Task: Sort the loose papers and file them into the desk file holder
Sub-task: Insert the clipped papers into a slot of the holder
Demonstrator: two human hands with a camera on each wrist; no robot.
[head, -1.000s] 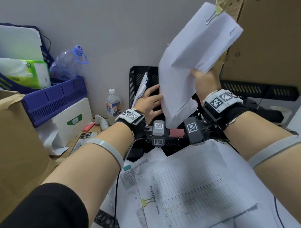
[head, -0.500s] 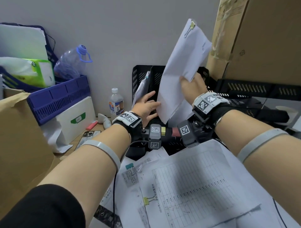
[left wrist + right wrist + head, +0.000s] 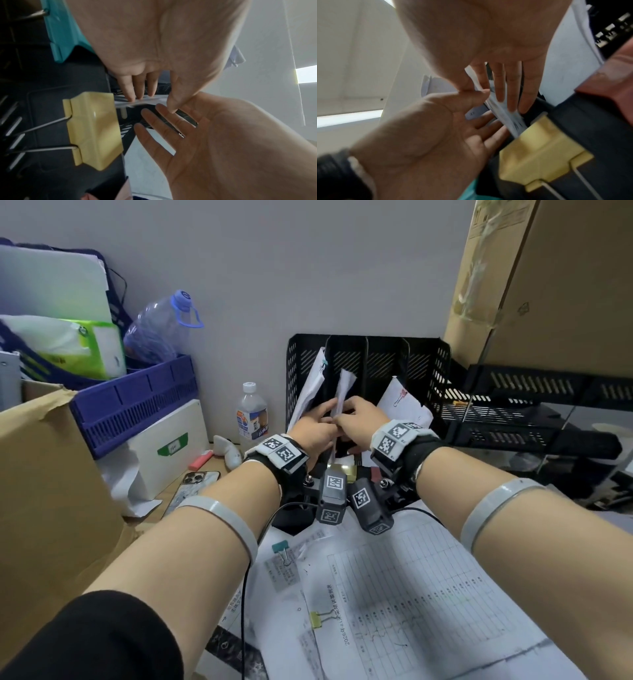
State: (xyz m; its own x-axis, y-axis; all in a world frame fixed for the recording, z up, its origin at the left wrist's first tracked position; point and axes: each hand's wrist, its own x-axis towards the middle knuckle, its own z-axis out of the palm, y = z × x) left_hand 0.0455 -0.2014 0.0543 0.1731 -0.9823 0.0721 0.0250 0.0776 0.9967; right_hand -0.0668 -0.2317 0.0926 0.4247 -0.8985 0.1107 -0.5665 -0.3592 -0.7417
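Head view | paper bundle [image 3: 343,392] upright in file holder [image 3: 373,354] | creased, perhaps folded

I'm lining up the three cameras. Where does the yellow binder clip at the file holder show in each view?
Head: yellow clip is a sliver at centre, below both hands, above the wrist cameras.
Left wrist: large, left of centre.
Right wrist: large, lower right.
Shared landmark: the paper bundle between the hands.
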